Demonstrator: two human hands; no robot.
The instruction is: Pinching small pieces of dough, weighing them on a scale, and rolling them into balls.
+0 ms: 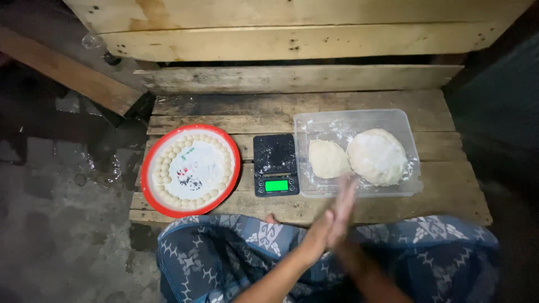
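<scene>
Hands: left hand (319, 233) and right hand (343, 209) pressed palm to palm, blurred; whether the grip holds anything cannot be told.
Tub: clear plastic tub (403, 120) just beyond, holding two dough lumps (376, 157).
Scale: black, green display (275, 164), mid-counter.
Plate: red-rimmed plate (147, 168) ringed with dough balls (163, 168), at counter (438, 202) left edge.

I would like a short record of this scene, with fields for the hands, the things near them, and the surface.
hands: left hand and right hand pressed palm to palm, blurred; anything between them cannot be told
container: clear plastic tub with small dough lump and large dough lump
scale: black digital scale, green display lit, nothing on it
tray: red-rimmed round tray, small dough balls ringed along its edge
surface: wooden platform
</scene>
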